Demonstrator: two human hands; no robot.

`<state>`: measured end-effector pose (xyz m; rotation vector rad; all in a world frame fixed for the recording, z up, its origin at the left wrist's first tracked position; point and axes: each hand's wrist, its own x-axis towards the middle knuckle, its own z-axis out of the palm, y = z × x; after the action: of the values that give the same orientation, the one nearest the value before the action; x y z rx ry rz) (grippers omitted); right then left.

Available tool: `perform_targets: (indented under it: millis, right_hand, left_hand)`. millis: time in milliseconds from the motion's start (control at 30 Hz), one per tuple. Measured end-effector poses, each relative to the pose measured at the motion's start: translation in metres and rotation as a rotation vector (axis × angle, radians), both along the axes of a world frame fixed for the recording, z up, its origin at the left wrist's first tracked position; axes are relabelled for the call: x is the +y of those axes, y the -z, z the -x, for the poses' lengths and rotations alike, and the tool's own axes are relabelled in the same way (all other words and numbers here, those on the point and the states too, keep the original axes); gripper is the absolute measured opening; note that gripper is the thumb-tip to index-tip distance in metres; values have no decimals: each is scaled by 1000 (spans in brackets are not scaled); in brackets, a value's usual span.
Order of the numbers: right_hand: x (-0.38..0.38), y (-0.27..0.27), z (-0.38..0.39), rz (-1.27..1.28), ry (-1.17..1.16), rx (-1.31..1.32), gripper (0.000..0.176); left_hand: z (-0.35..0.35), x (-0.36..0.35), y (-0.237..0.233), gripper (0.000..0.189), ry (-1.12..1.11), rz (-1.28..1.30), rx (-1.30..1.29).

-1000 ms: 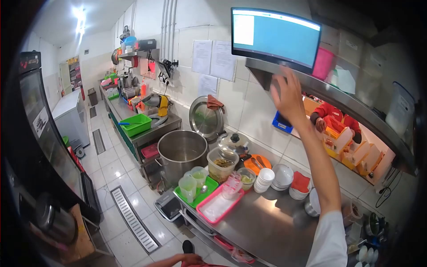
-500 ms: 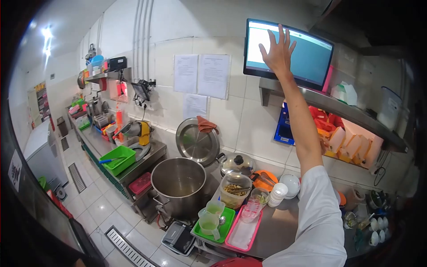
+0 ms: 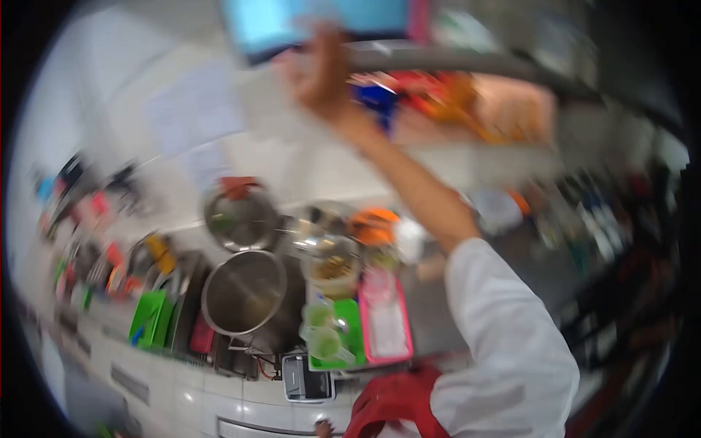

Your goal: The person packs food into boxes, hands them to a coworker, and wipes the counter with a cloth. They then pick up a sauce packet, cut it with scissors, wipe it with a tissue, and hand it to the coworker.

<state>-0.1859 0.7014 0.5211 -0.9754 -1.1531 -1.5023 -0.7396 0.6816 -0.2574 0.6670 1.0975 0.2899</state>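
Frame heavily motion-blurred, detail limited.

L→R:
- green crate at far left of the worktop, near its front edge.
- big steel pot next, open-topped, rim close to the front edge. Round steel lid is propped behind it by the wall.
- dark box unit hangs just below the counter edge, right of the pot.
- food tub sits behind the green tray, which holds 2 cups. Pink tray is just beside it, long sides parallel. Orange plate farther back.
- only open room: bare counter strip btwn pink tray and the white sleeve.
- red cloth at bottom, below the sleeve.

Monitor: top centre, above the steel shelf, upper part cut by the frame. Lit cyan-blue, no readable content, pink strip at its right end.

R hand is raised at full arm reach, in front of the monitor's lower edge. Contact w/ screen: can't tell. Finger pose smeared, so spread vs curled: can't tell. Nothing seen in it.

L hand: out of frame.
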Motion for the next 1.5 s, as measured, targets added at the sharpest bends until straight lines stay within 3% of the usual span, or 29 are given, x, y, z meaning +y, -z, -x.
perform_targets:
  millis: [100, 167, 233, 300, 333, 367, 433, 467, 533, 567, 600, 633, 667, 733, 767, 800, 833, 900, 933, 1033, 1067, 1133, 1200, 1233, 1267, 1333, 1400, 1433, 1500]
  right_hand:
    - [-108, 171, 76, 775, -137, 238, 37]
    - [-146, 289, 119, 673, -302, 515, 29]
    - [-225, 356, 144, 748, -328, 666, 25]
    - [-304, 424, 148, 630, -142, 960, 21]
    - [-349, 471, 145, 678, -153, 1338, 13]
    - [-396, 499, 128, 686, 25, 1444, 8]
    - [-491, 526, 91, 504, 221, 1542, 11]
    - [-549, 551, 58, 460, 253, 1436, 5]
    - [-643, 526, -5, 514, 703, 1382, 9]
    - [-701, 532, -48, 541, 845, 1269, 10]
    - [-760, 538, -91, 640, 983, 1322, 14]
    - [-808, 537, -130, 551, 1056, 1334, 11]
    - [-858, 535, -169, 641, 1148, 1367, 21]
    - [-919, 535, -222, 736, 1449, 1262, 34]
    - [-937, 535, -240, 806, 1456, 1239, 38]
    - [-951, 534, -254, 878, 1460, 1218, 41]
    - [-964, 542, -264, 949, 1463, 1194, 44]
    - [-991, 572, -275, 879, 1177, 1248, 44]
    - [-1008, 586, -279, 833, 1049, 1264, 44]
    - [-1027, 615, -267, 511, 1352, 1364, 42]
    - [-1018, 604, -253, 386, 1457, 1440, 41]
    - [-988, 602, -227, 303, 1566, 1478, 41]
    - [-931, 582, -192, 351, 1626, 1548, 43]
    - [-896, 561, -168, 344, 1364, 1683, 47]
    - [-868, 589, -145, 464, 1337, 1625, 50]
    - [-789, 617, -92, 556, 1135, 1529, 41]
    - [-720, 591, -43, 1057, 1026, 1355, 43]
    - [-690, 588, -23, 1028, 741, 1393, 46]
    - [-655, 595, 2, 1050, 562, 1101, 51]
  left_hand:
    - [-44, -20, 10, 23, 676, -339, 367]
    - [-69, -34, -1, 21, 955, -378, 346]
    - [-95, -45, -14, 20, 1107, -380, 329]
    - [-118, -51, -27, 18, 1118, -323, 350]
    - [-129, -57, -34, 18, 1096, -288, 374]
    - [-143, -62, -38, 17, 1054, -254, 395]
    - [-161, -78, -45, 16, 953, -205, 451]
    - [-169, -89, -49, 16, 907, -190, 473]
    - [-189, -117, -55, 15, 851, -168, 513]
    - [-199, -136, -57, 15, 838, -159, 532]
    - [-206, -155, -60, 15, 845, -153, 553]
    - [-215, -178, -62, 15, 865, -158, 571]
    - [-226, -199, -67, 11, 911, -161, 595]
    - [-215, -231, -50, 16, 1302, -695, 366]
    - [-222, -247, -49, 19, 1532, -1041, 256]
    - [-232, -266, -57, 19, 1792, -1411, 249]
    - [-227, -273, -47, 19, 1813, -1331, 232]
    - [-220, -285, -25, 18, 1846, -1174, 178]
    - [-231, -306, -56, 19, 1477, -1108, 28]
    - [-255, -329, -83, 21, 1685, -938, 392]
    - [-265, -336, -99, 24, 1746, -863, 352]
    - [-266, -348, -112, 25, 1500, -724, 402]
    - [-269, -356, -108, 27, 1476, -723, 402]
    - [-270, -356, -98, 27, 1574, -797, 384]
    - [-276, -360, -84, 28, 1666, -877, 356]
    - [-308, -396, -116, 30, 1448, -739, 379]
    - [-363, -426, -170, 29, 1577, -758, 406]
    - [-382, -438, -184, 29, 1636, -777, 406]
    - [-414, -423, -200, 27, 1882, -936, 152]
